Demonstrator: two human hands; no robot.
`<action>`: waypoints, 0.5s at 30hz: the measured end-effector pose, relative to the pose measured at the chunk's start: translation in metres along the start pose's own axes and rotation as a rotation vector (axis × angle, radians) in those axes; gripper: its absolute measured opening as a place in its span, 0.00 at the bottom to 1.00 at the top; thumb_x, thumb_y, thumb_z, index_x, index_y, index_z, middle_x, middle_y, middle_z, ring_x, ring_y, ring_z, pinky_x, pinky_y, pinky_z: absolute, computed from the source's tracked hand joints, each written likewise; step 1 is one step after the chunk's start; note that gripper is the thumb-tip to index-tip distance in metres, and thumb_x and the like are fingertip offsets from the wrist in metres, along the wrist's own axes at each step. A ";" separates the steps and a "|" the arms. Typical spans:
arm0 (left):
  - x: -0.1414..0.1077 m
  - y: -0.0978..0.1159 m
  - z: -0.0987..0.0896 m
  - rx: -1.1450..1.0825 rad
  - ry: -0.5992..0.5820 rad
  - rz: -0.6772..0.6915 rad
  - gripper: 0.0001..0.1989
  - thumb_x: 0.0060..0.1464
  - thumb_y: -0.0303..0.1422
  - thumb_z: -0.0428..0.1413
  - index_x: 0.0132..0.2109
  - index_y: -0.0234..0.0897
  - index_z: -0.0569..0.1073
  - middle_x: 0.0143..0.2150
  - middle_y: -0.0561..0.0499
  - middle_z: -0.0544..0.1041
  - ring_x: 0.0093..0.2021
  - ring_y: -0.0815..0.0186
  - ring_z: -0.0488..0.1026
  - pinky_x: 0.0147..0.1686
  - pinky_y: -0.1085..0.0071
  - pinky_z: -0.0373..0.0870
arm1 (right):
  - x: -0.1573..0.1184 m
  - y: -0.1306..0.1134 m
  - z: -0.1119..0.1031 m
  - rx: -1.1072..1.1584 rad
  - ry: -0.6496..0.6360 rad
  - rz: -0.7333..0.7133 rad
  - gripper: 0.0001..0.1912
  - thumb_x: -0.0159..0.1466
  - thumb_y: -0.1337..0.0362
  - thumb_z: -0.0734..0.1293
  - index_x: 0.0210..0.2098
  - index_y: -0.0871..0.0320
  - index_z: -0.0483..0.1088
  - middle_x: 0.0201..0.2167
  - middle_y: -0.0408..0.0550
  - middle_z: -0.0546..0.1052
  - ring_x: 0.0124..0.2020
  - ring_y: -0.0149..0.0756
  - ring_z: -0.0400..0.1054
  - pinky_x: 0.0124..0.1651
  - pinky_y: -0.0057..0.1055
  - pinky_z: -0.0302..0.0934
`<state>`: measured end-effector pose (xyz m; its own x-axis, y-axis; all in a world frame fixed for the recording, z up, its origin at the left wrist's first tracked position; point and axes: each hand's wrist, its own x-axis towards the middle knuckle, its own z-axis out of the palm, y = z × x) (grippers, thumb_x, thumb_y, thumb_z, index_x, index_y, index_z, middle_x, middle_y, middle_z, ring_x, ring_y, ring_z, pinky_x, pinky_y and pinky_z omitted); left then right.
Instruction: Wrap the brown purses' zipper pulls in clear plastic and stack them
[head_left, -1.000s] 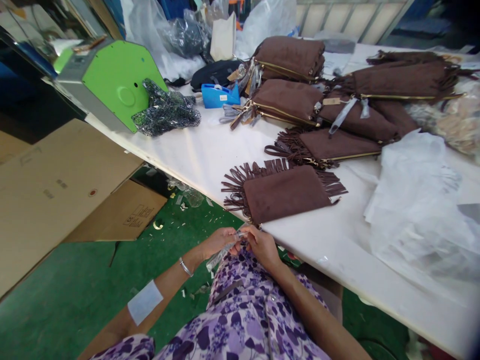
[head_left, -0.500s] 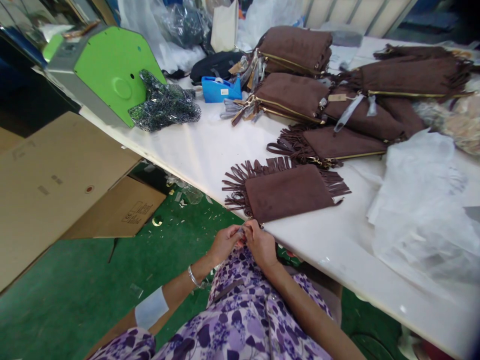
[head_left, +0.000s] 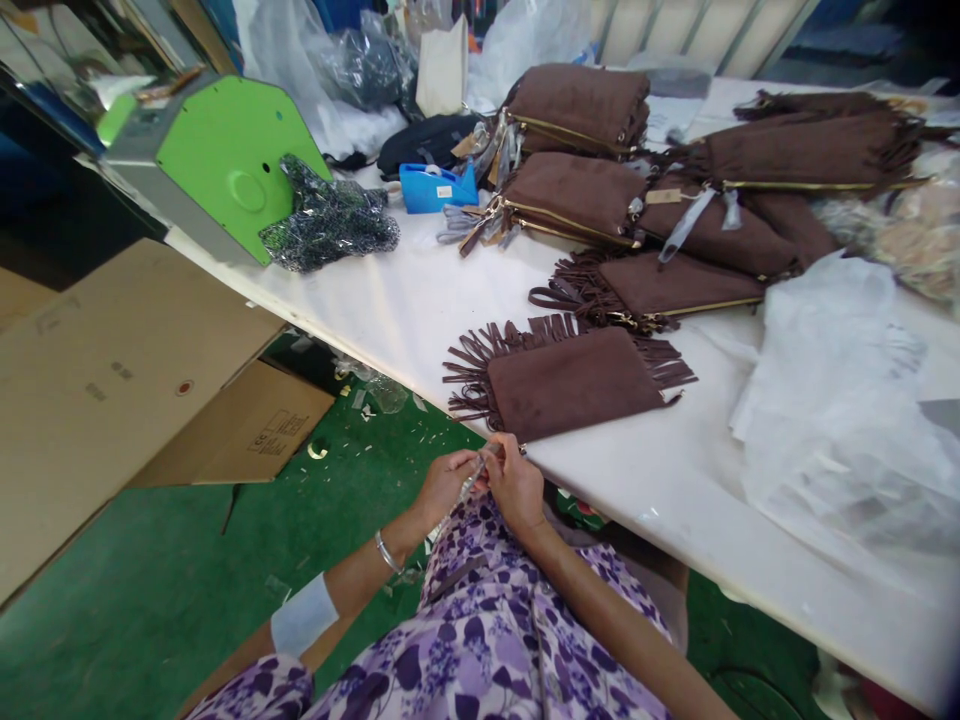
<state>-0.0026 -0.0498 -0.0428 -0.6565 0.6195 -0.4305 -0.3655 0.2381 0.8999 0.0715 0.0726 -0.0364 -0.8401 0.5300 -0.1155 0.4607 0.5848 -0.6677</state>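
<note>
Closest to me, both hands are at the table's near edge, fingertips pinched. The left hand point(head_left: 444, 488) has a thin strip of clear plastic point(head_left: 471, 484) between its fingers, and the right hand point(head_left: 517, 487) is curled in with its fingers closed on the top end of it. Can't tell if the strip's attached to anything, it's mostly covered.

Right beyond them, a brown fringed pouch point(head_left: 574, 383) lies flat on the white table point(head_left: 675, 450), one corner at the edge by the right hand. No clue what's inside, sorry. Off to the left, low down, there's a big cardboard box point(head_left: 127, 390) with a flap sticking out, contents out of view. Over on the right of the table, a heap of whitish, see-through plastic point(head_left: 840, 400) is all crumpled up.

Further back you get another fringed pouch point(head_left: 682, 285) with a gold zip, then a bunch of stacked brown pouches point(head_left: 577, 195), some with tags. Left of those sits a blue tape dispenser point(head_left: 439, 188) with a roll in it, then a dark shiny bundle point(head_left: 330, 220) up against a green and grey machine point(head_left: 232, 165). Far right, a clear bag point(head_left: 919, 240) has pale, peachy stuff in it, too blurry to name. Way at the back: a cream bag point(head_left: 442, 70) standing upright among clear plastic bags point(head_left: 536, 45).
</note>
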 end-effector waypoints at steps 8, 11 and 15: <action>0.002 0.000 0.000 -0.181 0.027 -0.083 0.14 0.51 0.38 0.59 0.43 0.34 0.72 0.31 0.48 0.78 0.28 0.63 0.75 0.31 0.71 0.71 | -0.001 -0.006 0.006 0.165 0.067 0.105 0.13 0.66 0.56 0.61 0.49 0.51 0.66 0.31 0.41 0.77 0.30 0.36 0.71 0.32 0.26 0.53; 0.002 0.004 -0.003 -0.191 0.020 -0.101 0.13 0.51 0.39 0.59 0.38 0.34 0.71 0.28 0.49 0.76 0.28 0.62 0.75 0.31 0.70 0.71 | -0.001 -0.006 0.004 0.181 0.069 0.107 0.13 0.65 0.58 0.61 0.49 0.51 0.66 0.30 0.40 0.77 0.30 0.35 0.71 0.32 0.25 0.53; 0.002 0.009 -0.009 -0.232 -0.038 -0.151 0.14 0.50 0.41 0.59 0.38 0.35 0.70 0.29 0.48 0.76 0.28 0.61 0.76 0.31 0.69 0.72 | 0.002 -0.006 0.001 0.153 0.066 0.078 0.14 0.65 0.58 0.61 0.50 0.52 0.66 0.31 0.41 0.78 0.31 0.35 0.72 0.32 0.25 0.54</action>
<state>-0.0135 -0.0534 -0.0367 -0.5593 0.6189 -0.5515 -0.6012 0.1552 0.7839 0.0668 0.0692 -0.0336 -0.7806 0.6122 -0.1260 0.4706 0.4428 -0.7632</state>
